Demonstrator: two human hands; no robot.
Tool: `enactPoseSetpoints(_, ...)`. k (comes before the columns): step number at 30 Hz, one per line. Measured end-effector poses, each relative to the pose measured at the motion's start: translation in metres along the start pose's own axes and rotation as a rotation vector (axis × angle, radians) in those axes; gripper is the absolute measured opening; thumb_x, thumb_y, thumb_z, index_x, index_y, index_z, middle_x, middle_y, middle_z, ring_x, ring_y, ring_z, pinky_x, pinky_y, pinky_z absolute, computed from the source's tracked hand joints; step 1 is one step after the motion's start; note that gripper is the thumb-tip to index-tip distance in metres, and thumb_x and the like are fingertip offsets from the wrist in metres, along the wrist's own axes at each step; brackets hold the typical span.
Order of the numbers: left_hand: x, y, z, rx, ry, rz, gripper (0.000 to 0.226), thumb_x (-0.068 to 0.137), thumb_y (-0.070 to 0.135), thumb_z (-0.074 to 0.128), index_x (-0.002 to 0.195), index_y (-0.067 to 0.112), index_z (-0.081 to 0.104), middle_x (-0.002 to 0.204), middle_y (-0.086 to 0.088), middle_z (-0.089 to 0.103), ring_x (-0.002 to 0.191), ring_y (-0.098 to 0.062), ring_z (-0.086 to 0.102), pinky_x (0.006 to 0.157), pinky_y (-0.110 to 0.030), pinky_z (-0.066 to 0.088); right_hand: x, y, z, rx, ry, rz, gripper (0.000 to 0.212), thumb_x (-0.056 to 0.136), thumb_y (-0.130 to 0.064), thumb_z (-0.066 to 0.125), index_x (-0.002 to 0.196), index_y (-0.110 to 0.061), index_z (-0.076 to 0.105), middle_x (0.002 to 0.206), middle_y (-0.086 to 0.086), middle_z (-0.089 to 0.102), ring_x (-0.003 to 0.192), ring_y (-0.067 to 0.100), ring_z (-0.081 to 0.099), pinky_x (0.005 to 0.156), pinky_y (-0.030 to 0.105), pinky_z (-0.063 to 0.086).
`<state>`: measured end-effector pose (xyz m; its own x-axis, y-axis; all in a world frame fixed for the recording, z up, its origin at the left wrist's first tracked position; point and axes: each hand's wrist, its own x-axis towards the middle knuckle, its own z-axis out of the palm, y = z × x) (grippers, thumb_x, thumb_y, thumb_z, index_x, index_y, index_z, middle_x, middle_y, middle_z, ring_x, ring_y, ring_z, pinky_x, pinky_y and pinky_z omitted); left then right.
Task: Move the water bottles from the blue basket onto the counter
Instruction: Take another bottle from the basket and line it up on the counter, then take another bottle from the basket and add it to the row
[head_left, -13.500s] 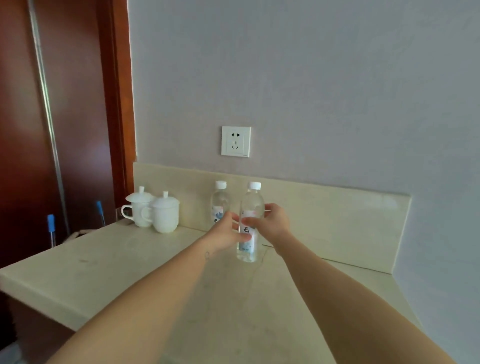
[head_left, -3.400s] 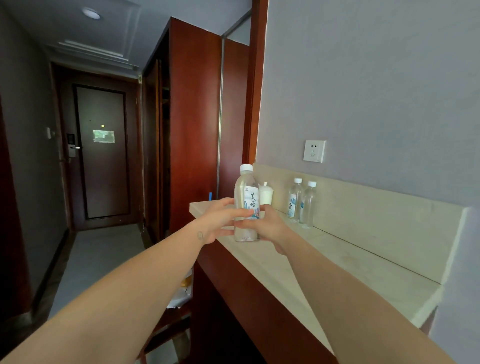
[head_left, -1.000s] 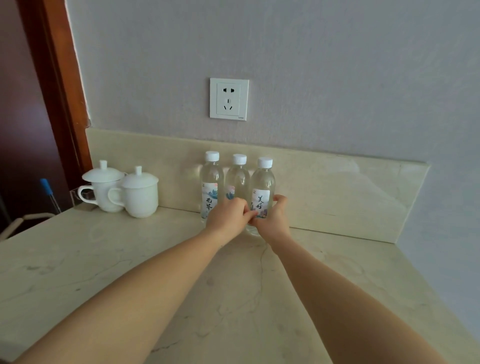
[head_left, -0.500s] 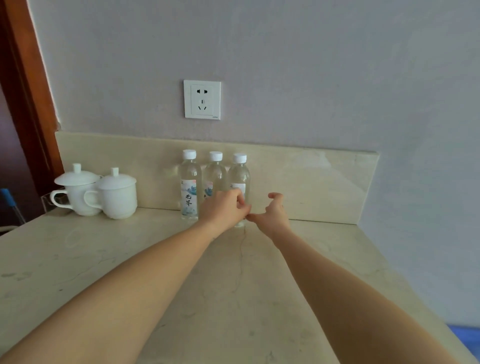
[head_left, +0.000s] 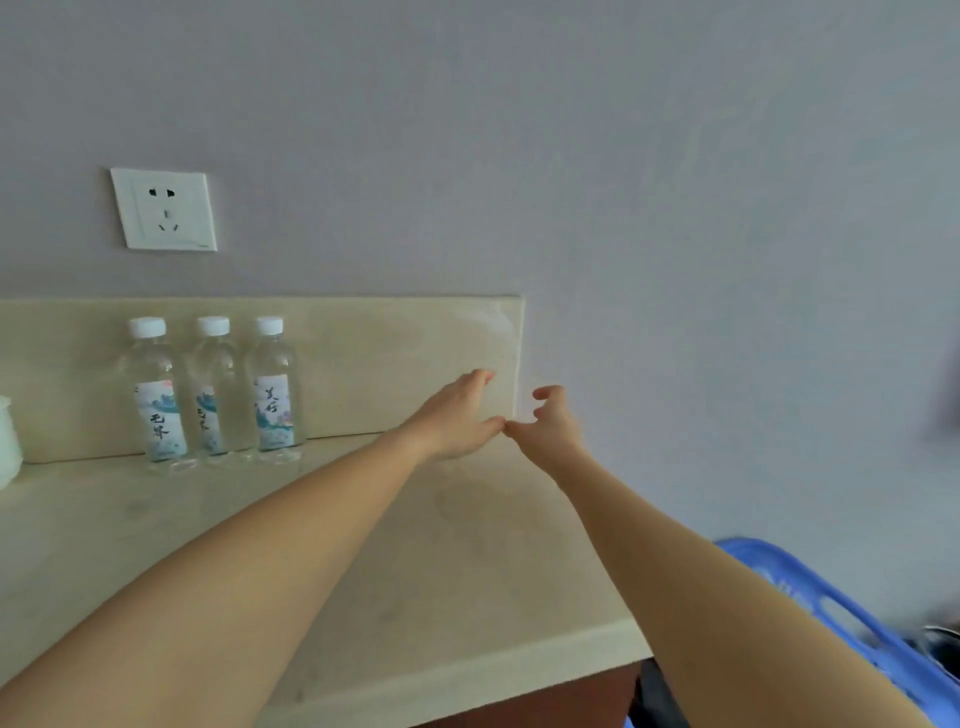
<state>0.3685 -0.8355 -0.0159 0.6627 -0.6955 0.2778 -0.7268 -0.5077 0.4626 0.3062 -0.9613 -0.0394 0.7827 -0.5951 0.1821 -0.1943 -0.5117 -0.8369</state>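
Three water bottles (head_left: 215, 389) stood upright in a close row at left of frame, on the worktop (head_left: 415, 571). Left hand (head_left: 457, 415) and right hand (head_left: 550, 426) hovered mid-frame, fingers relaxed, holding nothing. Advised: reach for the blue basket (head_left: 831, 613), lower right, and grip any bottle there mid-body.

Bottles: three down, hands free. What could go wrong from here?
The bottles stand packed in a row at the backsplash; setting another beside them could topple one. The basket sits low past the counter's right end, mostly out of view, so a reach may go blind.
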Motion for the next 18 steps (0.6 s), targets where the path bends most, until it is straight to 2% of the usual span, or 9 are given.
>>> enactPoseSetpoints(5,0.023,0.087,0.057,0.06,-0.124,0.079,0.071,0.096,0.037,0.046,0.154,0.022,0.009,0.162,-0.003,0.015,0.149,-0.025,0.014,0.122,-0.042,0.001,-0.012,0.061,-0.096,-0.123,0.099,0.031,0.06,0.086,-0.023,0.065,0.138,-0.014,0.036,0.138,0.009,0.049,0.125,0.028,0.048,0.098,0.038,0.046)
enactPoseSetpoints(8,0.035,0.139,0.096,0.069,-0.193,0.12,0.071,0.096,0.04,0.044,0.154,0.025,0.007,0.163,-0.002,0.01,0.151,-0.025,0.006,0.122,-0.044,-0.004,-0.024,0.098,-0.153,-0.219,0.119,0.061,0.063,0.088,-0.025,0.063,0.142,-0.014,0.032,0.141,0.01,0.047,0.131,0.029,0.041,0.101,0.036,0.04)
enactPoseSetpoints(11,0.04,0.192,0.135,0.072,-0.256,0.181,0.074,0.096,0.037,0.045,0.155,0.022,0.004,0.164,-0.001,0.006,0.151,-0.02,0.002,0.121,-0.046,-0.008,-0.038,0.135,-0.204,-0.342,0.085,0.12,0.071,0.088,-0.029,0.062,0.147,-0.014,0.027,0.142,0.011,0.046,0.135,0.031,0.034,0.105,0.035,0.033)
enactPoseSetpoints(15,0.038,0.258,0.18,0.111,-0.324,0.22,0.076,0.096,0.037,0.044,0.155,0.018,0.0,0.164,-0.001,0.002,0.151,-0.017,-0.006,0.12,-0.049,-0.011,-0.056,0.183,-0.262,-0.472,0.05,0.188,0.08,0.082,-0.035,0.064,0.149,-0.016,0.023,0.146,0.008,0.043,0.135,0.032,0.036,0.109,0.037,0.031)
enactPoseSetpoints(18,0.035,0.298,0.208,0.147,-0.38,0.236,0.078,0.097,0.038,0.044,0.155,0.017,-0.003,0.164,-0.001,-0.002,0.151,-0.018,-0.009,0.119,-0.051,-0.011,-0.072,0.21,-0.303,-0.559,0.038,0.227,0.084,0.081,-0.036,0.065,0.151,-0.019,0.02,0.152,0.005,0.036,0.139,0.032,0.03,0.112,0.041,0.031)
